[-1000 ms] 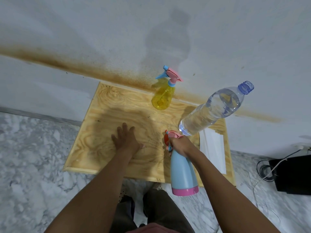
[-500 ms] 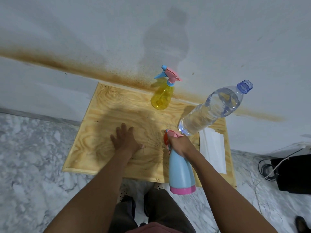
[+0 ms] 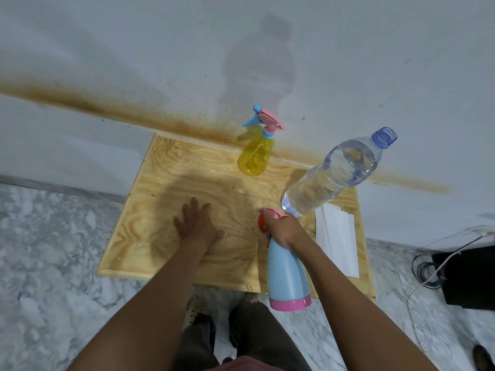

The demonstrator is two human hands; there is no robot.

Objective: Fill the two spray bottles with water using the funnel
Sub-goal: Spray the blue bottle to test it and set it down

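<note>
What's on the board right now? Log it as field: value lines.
left hand: flat on board
right hand: grips blue bottle at its neck
yellow bottle: upright at far edge, sprayer on
water bottle: uncapped, holds water, right side
paper: along right edge
funnel: not in view

Open tabletop (image 3: 166, 183) left; yellow spray bottle (image 3: 255, 156), water bottle (image 3: 332, 175) right.
</note>
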